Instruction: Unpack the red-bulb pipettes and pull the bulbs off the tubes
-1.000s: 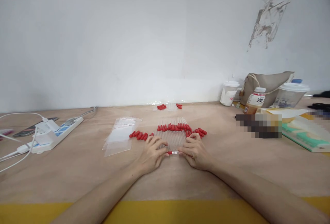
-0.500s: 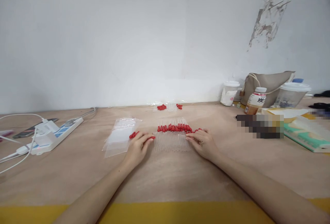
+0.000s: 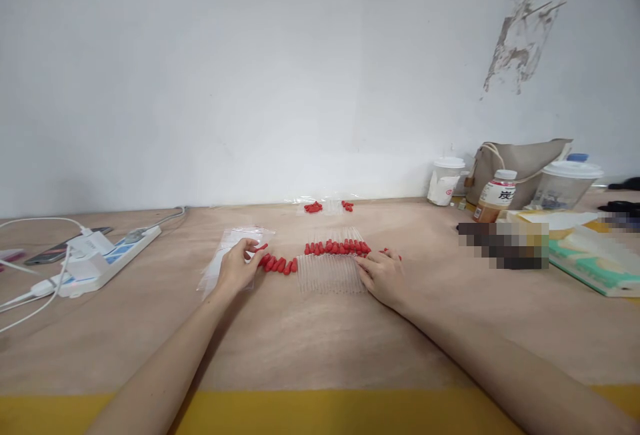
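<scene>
My left hand (image 3: 237, 267) pinches a small red rubber bulb (image 3: 261, 248) between thumb and forefinger, over the edge of the clear plastic bags (image 3: 215, 261). Beside it, several loose red bulbs (image 3: 281, 265) lie in a slanting row. My right hand (image 3: 384, 276) is closed, its fingertips at the upper right corner of a side-by-side layer of thin clear tubes (image 3: 327, 276); what it grips is mostly hidden, seemingly one tube. Above the layer runs a row of red bulbs (image 3: 337, 247) with clear tubes pointing away from me. More red bulbs (image 3: 393, 254) show behind my right hand.
At the wall lie clear bags with red bulbs (image 3: 313, 207). On the left are a power strip (image 3: 110, 265) with white cables and a phone (image 3: 55, 252). To the right stand a paper cup (image 3: 445, 181), a drink bottle (image 3: 496, 196), a grey bag (image 3: 523, 161) and a lidded tub (image 3: 565, 185).
My left hand has moved left and slightly up, uncovering the slanting row of red bulbs, and now pinches one. My right hand has shifted a little left and rests lower over the tubes.
</scene>
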Available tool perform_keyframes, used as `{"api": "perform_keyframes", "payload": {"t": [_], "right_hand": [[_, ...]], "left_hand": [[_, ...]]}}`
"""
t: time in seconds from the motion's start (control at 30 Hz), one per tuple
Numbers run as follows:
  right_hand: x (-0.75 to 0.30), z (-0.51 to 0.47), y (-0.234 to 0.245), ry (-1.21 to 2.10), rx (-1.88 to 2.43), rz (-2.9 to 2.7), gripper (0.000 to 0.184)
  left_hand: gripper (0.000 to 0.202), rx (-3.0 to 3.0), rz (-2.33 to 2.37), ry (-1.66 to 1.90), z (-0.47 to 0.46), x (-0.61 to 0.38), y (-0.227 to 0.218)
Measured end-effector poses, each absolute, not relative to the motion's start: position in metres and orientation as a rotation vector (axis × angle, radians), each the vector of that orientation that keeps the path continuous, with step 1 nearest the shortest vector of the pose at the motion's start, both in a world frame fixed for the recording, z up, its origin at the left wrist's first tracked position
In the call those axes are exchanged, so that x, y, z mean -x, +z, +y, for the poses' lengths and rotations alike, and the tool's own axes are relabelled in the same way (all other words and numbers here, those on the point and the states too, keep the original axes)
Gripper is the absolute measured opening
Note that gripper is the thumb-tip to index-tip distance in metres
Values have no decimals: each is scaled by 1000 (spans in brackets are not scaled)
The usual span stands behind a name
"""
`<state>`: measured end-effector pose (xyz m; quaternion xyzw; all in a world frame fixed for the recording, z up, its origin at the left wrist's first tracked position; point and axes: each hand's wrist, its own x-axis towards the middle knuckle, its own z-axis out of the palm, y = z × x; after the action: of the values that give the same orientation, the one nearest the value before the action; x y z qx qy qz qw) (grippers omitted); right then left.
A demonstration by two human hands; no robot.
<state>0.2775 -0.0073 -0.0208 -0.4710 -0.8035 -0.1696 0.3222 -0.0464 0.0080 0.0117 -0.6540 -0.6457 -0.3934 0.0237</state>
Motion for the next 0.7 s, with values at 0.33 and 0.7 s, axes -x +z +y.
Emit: {"api": "perform_keyframes", "payload": {"t": [0.33, 0.7], "right_hand": [[-272, -19, -10, -266, 1262, -2222, 38], [-274, -19, -12, -205, 1257, -2190, 43]], "left_hand": [[23, 2010, -2106, -1113, 9, 45, 11], [36, 1918, -2208, -1060, 10, 50, 8]]}}
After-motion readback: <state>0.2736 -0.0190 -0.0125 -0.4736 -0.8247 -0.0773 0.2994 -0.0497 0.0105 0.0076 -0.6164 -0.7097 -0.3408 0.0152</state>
